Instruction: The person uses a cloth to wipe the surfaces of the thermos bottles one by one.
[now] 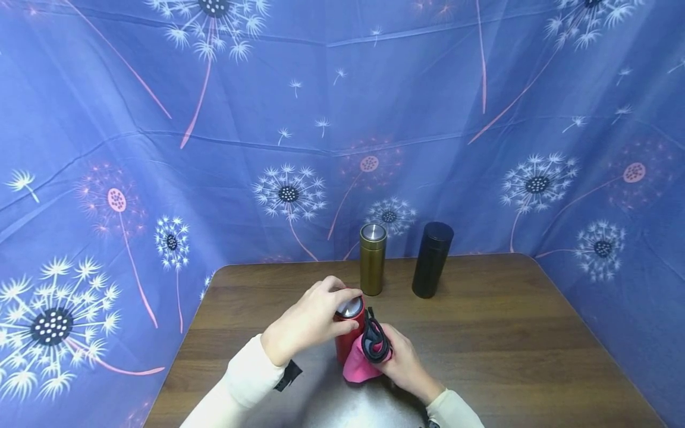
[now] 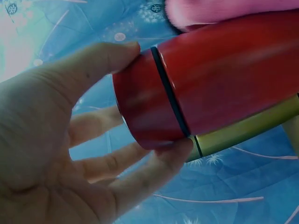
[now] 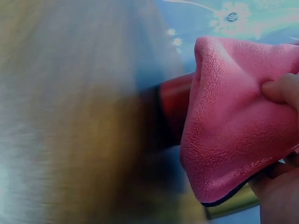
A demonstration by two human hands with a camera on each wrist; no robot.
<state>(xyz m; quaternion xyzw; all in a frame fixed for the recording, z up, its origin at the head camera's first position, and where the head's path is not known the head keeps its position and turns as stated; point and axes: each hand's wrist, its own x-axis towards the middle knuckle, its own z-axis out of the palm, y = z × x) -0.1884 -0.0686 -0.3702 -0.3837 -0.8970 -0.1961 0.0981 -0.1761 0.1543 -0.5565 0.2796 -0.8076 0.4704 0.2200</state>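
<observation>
A red thermos bottle [image 1: 348,345] stands upright at the front middle of the table, with a shiny disc on its lid. My left hand [image 1: 313,321] grips it from above, thumb and fingers spread round the lid [image 2: 140,100] in the left wrist view. My right hand [image 1: 404,362] holds a folded pink fleecy cloth [image 1: 360,362] with dark edging against the bottle's right side. The thumb presses into the cloth [image 3: 238,116] in the right wrist view, where it hides most of the red bottle [image 3: 176,102].
Behind the red bottle stands a gold thermos bottle [image 1: 372,264] with a shiny lid top. A black thermos bottle [image 1: 430,264] is to its right. The wooden table [image 1: 508,333] ends at a blue dandelion-patterned curtain [image 1: 332,107] at the back and sides.
</observation>
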